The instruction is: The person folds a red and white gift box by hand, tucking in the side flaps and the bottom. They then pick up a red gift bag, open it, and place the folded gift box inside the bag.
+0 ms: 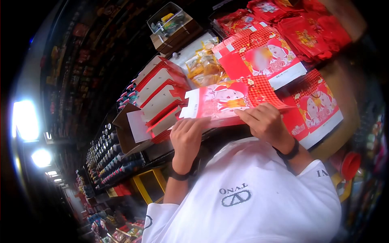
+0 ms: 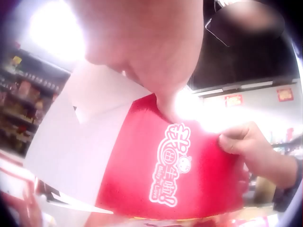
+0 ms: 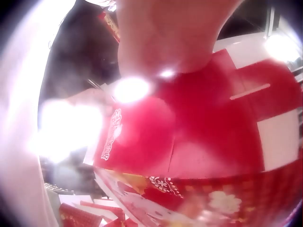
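Observation:
A flat-looking red and pink printed gift carton (image 1: 225, 99) with a cartoon figure and white end flaps is held up in front of the body. My left hand (image 1: 186, 135) grips its near edge by the white flap end. Farther right, my right hand (image 1: 265, 123) pinches the same edge near the checkered part, its thumb on the red side panel (image 2: 175, 165), which carries white lettering. In the right wrist view, a slotted red flap (image 3: 270, 90) spreads from the carton's end beside the right hand.
More flat printed cartons (image 1: 267, 56) lie beyond and at the right (image 1: 314, 109). Folded cartons stand in a brown box (image 1: 125, 125) at left. Yellow packets (image 1: 204, 65), red bags (image 1: 306, 34) and a clear bin (image 1: 166, 20) sit farther back. A yellow frame (image 1: 150, 186) stands below.

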`<state>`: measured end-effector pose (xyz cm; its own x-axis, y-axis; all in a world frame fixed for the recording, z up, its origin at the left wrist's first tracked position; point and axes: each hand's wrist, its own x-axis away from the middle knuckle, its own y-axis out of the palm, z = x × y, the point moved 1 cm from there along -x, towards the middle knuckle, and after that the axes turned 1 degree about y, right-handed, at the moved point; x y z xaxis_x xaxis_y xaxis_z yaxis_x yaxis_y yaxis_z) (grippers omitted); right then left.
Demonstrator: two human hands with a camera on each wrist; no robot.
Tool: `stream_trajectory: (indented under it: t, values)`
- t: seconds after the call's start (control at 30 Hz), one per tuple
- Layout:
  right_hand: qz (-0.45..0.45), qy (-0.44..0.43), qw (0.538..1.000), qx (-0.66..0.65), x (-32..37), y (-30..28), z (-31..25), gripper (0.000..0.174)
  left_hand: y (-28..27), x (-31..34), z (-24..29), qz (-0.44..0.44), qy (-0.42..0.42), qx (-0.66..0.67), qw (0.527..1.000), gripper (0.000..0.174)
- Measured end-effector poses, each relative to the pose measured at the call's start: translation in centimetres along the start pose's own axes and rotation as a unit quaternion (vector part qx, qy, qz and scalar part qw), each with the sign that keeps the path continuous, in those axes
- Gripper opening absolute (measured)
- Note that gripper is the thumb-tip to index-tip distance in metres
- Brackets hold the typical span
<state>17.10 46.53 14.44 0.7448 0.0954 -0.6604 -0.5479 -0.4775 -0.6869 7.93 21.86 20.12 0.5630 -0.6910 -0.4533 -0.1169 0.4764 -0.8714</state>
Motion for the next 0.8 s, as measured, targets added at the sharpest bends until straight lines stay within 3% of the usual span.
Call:
stream_trajectory:
  t: [0.2, 0.37, 0.57, 0.8]
  values:
    - [0.049, -0.017, 0.999, -0.015, -1.6, 0.9, -1.0, 0.034, 0.5, 0.0, 1.3, -0.005, -0.018, 0.02, 1.0, 0.027]
    - [-0.046, 0.009, 0.999, -0.001, -0.3, 0.9, -1.3, 0.034, 0.4, -0.6, 2.1, -0.018, -0.005, 0.011, 1.0, 0.029]
    - [0.036, 0.004, 0.998, -0.059, -0.6, 0.0, -1.8, 0.033, -0.3, -0.4, 1.0, -0.021, 0.005, -0.017, 1.0, 0.026]
    - [0.014, 0.034, 0.999, -0.016, 1.1, -1.1, 0.1, 0.032, -1.2, -0.6, 0.5, -0.024, 0.005, -0.042, 0.999, 0.022]
